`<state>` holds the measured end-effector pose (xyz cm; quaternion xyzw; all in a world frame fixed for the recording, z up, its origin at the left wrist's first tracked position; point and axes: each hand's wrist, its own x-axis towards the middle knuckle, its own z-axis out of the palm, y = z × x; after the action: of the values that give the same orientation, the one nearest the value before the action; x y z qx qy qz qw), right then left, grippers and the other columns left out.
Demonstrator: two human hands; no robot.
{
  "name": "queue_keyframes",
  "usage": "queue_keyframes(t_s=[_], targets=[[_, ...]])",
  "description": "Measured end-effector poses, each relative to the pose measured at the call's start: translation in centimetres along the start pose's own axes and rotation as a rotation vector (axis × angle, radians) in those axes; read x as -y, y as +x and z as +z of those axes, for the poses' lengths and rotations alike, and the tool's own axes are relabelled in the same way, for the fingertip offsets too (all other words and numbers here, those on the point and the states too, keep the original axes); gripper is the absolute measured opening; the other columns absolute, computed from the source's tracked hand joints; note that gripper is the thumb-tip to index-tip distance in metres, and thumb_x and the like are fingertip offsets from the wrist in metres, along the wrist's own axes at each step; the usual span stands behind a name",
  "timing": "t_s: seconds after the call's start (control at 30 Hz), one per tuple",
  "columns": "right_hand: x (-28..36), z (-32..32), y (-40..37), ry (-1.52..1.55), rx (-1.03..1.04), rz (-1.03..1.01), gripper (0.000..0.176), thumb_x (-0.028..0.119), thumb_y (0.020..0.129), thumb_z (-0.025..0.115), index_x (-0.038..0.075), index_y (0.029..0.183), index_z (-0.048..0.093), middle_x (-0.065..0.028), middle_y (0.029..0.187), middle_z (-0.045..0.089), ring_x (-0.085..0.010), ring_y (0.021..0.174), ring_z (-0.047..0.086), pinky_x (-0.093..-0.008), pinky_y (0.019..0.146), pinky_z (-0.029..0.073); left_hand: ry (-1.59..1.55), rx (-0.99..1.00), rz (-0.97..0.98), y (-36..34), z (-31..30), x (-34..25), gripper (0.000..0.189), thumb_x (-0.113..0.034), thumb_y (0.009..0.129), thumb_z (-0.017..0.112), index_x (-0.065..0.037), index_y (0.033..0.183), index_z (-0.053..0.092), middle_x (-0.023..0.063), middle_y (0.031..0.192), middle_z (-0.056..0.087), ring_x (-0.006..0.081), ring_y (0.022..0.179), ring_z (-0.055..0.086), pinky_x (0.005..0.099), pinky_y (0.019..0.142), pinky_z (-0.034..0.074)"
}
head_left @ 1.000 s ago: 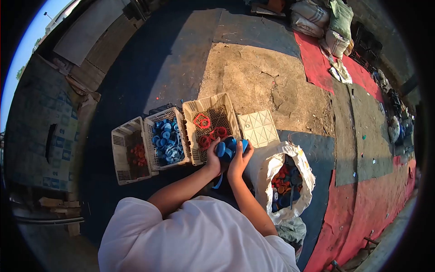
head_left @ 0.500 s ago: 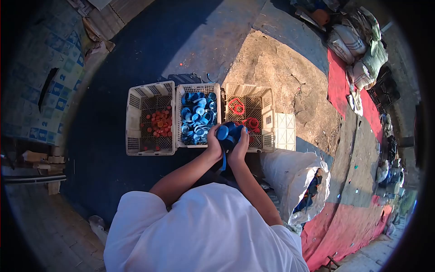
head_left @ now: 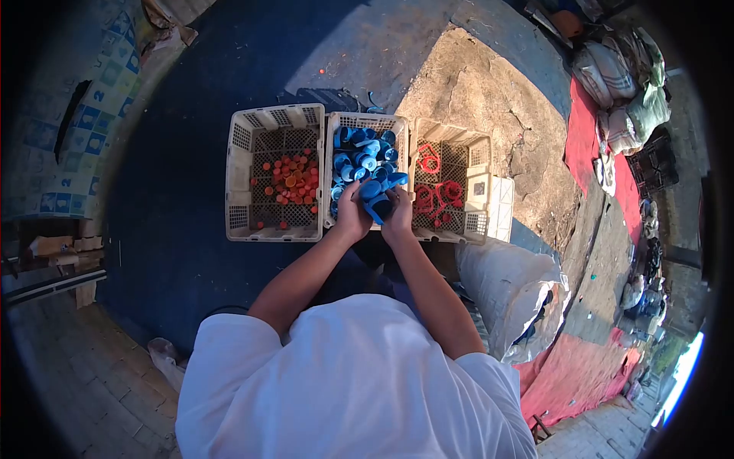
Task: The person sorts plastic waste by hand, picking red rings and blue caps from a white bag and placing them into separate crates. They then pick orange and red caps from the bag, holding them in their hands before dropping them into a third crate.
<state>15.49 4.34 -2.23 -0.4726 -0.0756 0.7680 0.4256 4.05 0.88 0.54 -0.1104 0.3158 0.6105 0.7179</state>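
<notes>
Cupped together at the near edge of the middle crate (head_left: 370, 121), both my hands hold a small bunch of blue plastic caps (head_left: 374, 191). My left hand (head_left: 353, 216) curls round the bunch from the left and my right hand (head_left: 398, 219) from the right; some fingers are hidden. More blue caps (head_left: 359, 149) with strap-like bands are piled inside that crate. Small red and orange caps (head_left: 294, 180) lie in the left crate (head_left: 238, 172). In the right crate (head_left: 480, 153) are several red ring-shaped pieces (head_left: 448, 193).
An open white sack (head_left: 508, 287) with dark contents stands right of my body. Stuffed sacks (head_left: 612, 73) are heaped at the upper right, by red cloth (head_left: 582, 138). A dark blue sheet (head_left: 180, 183) covers the floor at left.
My hands have moved forward with the blue caps, now over the near part of the middle crate. The caps have shifted in my hands, and the view has tilted slightly.
</notes>
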Motion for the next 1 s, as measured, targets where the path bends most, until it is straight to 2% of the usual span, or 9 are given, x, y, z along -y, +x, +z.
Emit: queue_keyframes(t_s=[0.13,0.27,0.4,0.53,0.57,0.67,0.87,0.9,1.0], targets=[[-0.8,0.6,0.5,0.028,-0.083,0.07,0.047,0.039,0.101,0.05,0.001,0.13,0.05,-0.0156,0.122,0.06,-0.0296,0.117,0.06,-0.0438,0.102,0.047,0.069,0.0,-0.047,0.1,-1.6,-1.0,0.059,-0.051,0.1,0.044,-0.008,0.14,0.05,0.0115,0.139,0.056,0.0283,0.131,0.052,0.046,0.114,0.034],[-1.5,0.0,1.3,0.065,0.003,0.013,0.052,0.04,0.102,0.047,0.002,0.137,0.044,-0.0185,0.132,0.053,-0.031,0.123,0.056,-0.046,0.103,0.046,0.147,-0.04,-0.06,0.8,-2.4,-1.2,0.064,-0.054,0.099,0.047,-0.008,0.142,0.047,0.0118,0.138,0.056,0.0273,0.127,0.053,0.046,0.111,0.036],[-1.0,-0.2,1.4,-0.038,0.018,0.039,0.056,0.045,0.102,0.048,0.001,0.137,0.044,-0.0179,0.129,0.055,-0.0293,0.127,0.054,-0.0469,0.104,0.045,0.073,-0.052,-0.104,0.5,-2.0,-1.1,0.07,-0.055,0.097,0.051,-0.008,0.147,0.04,0.0119,0.136,0.054,0.0275,0.121,0.055,0.0468,0.105,0.039],[-0.2,1.1,0.1,-0.117,-0.103,0.034,0.07,0.042,0.104,0.043,-0.002,0.155,0.021,-0.0263,0.156,0.029,-0.0386,0.129,0.052,-0.0502,0.108,0.044,0.058,-0.035,-0.141,0.6,-3.4,-0.8,0.08,-0.053,0.096,0.055,-0.008,0.157,0.027,0.0123,0.134,0.052,0.0263,0.115,0.055,0.0461,0.1,0.043],[-0.6,0.0,0.7,-0.113,-0.049,0.037,0.078,0.041,0.104,0.043,0.001,0.16,0.006,-0.0273,0.163,0.012,-0.0418,0.131,0.05,-0.0495,0.109,0.044,0.056,-0.056,-0.148,0.6,-3.5,-0.8,0.083,-0.052,0.096,0.056,-0.008,0.159,0.024,0.0123,0.133,0.052,0.0257,0.113,0.056,0.0457,0.1,0.043],[-0.4,0.8,0.0,-0.105,-0.105,0.036,0.077,0.039,0.104,0.044,0.0,0.16,0.008,-0.0271,0.162,0.016,-0.0399,0.131,0.052,-0.0487,0.108,0.045,0.074,-0.092,-0.155,0.7,-3.8,-0.8,0.088,-0.052,0.096,0.057,-0.01,0.162,0.015,0.0116,0.13,0.053,0.0244,0.111,0.055,0.0457,0.097,0.045],[-1.1,-1.3,-0.1,-0.149,-0.029,0.062,0.071,0.034,0.104,0.046,-0.002,0.157,0.016,-0.0262,0.161,0.019,-0.0368,0.13,0.053,-0.0477,0.107,0.048,0.174,-0.167,-0.199,1.5,-4.7,-1.3,0.07,-0.05,0.096,0.056,-0.011,0.151,0.039,0.0089,0.127,0.055,0.0233,0.11,0.055,0.0453,0.097,0.045],[-1.0,-2.0,0.0,-0.151,-0.044,0.091,0.064,0.031,0.103,0.05,-0.002,0.153,0.029,-0.0236,0.154,0.037,-0.0337,0.125,0.058,-0.0454,0.102,0.051,0.227,-0.219,-0.212,1.7,-4.9,-1.5,0.051,-0.045,0.097,0.054,-0.01,0.135,0.053,0.0069,0.125,0.059,0.0244,0.111,0.058,0.0447,0.098,0.046],[1.9,-2.5,-3.4,-0.571,0.033,0.026,0.057,0.032,0.101,0.054,0.001,0.147,0.043,-0.0185,0.138,0.055,-0.0289,0.117,0.063,-0.0403,0.093,0.054,0.194,-0.294,-0.225,1.7,-4.2,-2.1,0.04,-0.039,0.098,0.052,-0.01,0.124,0.058,0.0061,0.123,0.062,0.0254,0.113,0.06,0.0436,0.097,0.048]])
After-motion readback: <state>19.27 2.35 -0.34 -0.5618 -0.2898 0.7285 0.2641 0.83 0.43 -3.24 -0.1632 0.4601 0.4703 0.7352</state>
